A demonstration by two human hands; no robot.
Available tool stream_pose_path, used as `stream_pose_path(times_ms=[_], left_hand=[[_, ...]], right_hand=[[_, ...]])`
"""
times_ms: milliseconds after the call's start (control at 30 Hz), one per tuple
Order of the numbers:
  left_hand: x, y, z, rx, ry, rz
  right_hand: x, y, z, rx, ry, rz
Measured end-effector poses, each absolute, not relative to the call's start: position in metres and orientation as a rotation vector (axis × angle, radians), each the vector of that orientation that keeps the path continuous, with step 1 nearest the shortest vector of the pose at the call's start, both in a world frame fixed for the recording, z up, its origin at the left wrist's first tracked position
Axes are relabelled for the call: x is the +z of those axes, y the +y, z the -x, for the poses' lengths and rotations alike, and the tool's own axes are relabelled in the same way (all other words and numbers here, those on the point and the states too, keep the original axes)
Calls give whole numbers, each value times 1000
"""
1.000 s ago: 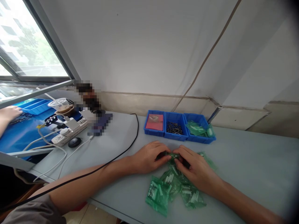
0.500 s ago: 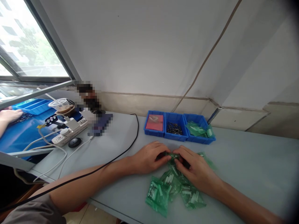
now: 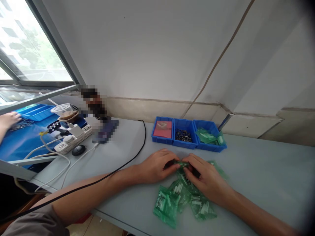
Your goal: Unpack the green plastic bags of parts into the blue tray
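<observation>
My left hand (image 3: 159, 166) and my right hand (image 3: 205, 177) pinch the top of one green plastic bag (image 3: 182, 164) from both sides, thumbs and fingers closed on it. Small metal parts show inside this bag below my fingers. On the table just in front lie several more green bags, one at the left (image 3: 166, 206) and one at the right (image 3: 202, 206), with pale and metallic pieces inside. Part of another green bag (image 3: 218, 168) sticks out behind my right hand.
Three blue bins stand behind my hands: one with a red card (image 3: 162, 128), one with dark screws (image 3: 183, 135), one with green bags (image 3: 206, 135). A black cable (image 3: 133, 160) crosses my left forearm. Further left are a power strip (image 3: 73, 139), a cup (image 3: 65, 111) and another person's hand (image 3: 10, 120).
The other person's hand at the far left has shifted slightly up and back. My own hands and the green bags look almost unchanged.
</observation>
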State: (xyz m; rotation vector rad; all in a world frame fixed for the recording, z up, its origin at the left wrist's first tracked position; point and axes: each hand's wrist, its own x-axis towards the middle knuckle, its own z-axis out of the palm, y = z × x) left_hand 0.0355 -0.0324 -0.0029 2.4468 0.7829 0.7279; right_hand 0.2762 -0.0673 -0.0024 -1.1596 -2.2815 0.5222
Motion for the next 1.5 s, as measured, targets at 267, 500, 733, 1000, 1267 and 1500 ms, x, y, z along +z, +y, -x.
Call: stream_pose_path(times_ms=[267, 500, 733, 1000, 1267, 1500], left_hand=[[-4, -33, -35, 715, 792, -2448], [-3, -32, -35, 708, 787, -2448], [-4, -32, -35, 710, 794, -2442], [-3, -33, -35, 710, 790, -2434], [-2, -32, -35, 692, 789, -2447], [-3, -33, -35, 695, 790, -2438]], right_hand=[[-3, -67, -277, 492, -2283, 1145], [-1, -68, -276, 499, -2284, 1151], [-2, -68, -276, 514, -2291, 1157], [-2, -68, -276, 467, -2287, 1132], [-2, -68, -276, 454, -2278, 1122], [-2, -67, -276, 478, -2293, 1144]])
